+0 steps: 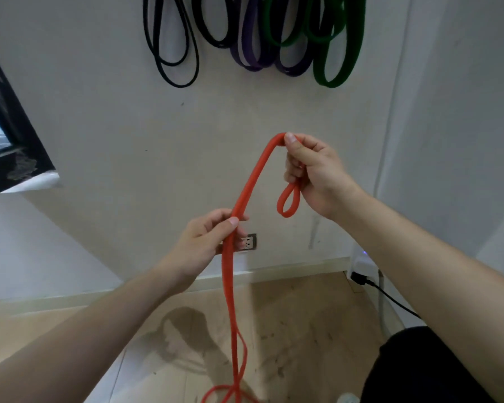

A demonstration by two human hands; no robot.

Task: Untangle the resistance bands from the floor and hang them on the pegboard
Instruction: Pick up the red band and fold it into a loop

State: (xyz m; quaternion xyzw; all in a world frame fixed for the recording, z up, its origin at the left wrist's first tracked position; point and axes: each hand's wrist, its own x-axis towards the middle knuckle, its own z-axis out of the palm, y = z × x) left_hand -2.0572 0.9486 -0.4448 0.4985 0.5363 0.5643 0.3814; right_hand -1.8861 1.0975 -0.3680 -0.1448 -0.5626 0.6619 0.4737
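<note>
Person is facing the wall (128,126), working the red band (246,187) w/ both hands. Right hand (312,173) is pinching the fold up top, fingers curled round it, small loop (287,200) dangling just below. Left hand (204,242) is gripping the doubled strands lower down. Rest of the band is trailing to the floor (303,330), coils lying at the bottom edge. Prob. mid-untangle: best to be sliding the left hand down the strands w/ the fold held high, so twists drop out before hanging. Black bands (176,65), purple bands (253,53) and green bands (332,74) are hanging above; pegs out of frame. Black cable (390,298) at right, window frame (9,141) at left; straight up looks open.
</note>
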